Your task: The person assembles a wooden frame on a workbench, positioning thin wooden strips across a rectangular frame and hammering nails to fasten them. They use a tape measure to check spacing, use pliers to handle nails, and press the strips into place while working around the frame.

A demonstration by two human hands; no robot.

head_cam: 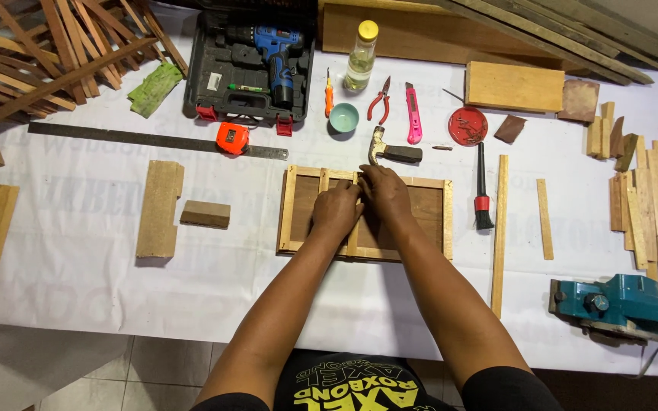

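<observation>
I find the wooden frame [365,214] lying flat at the table's middle, with my left hand [336,210] and right hand [384,191] pressed together over a thin upright slat [354,237], fingers curled on it; I judge this the seating step, and careful alignment comes next. The hammer [390,151] lies just beyond the frame, a brush [483,196] and loose strip [499,236] to the right, nothing obstructing.
</observation>
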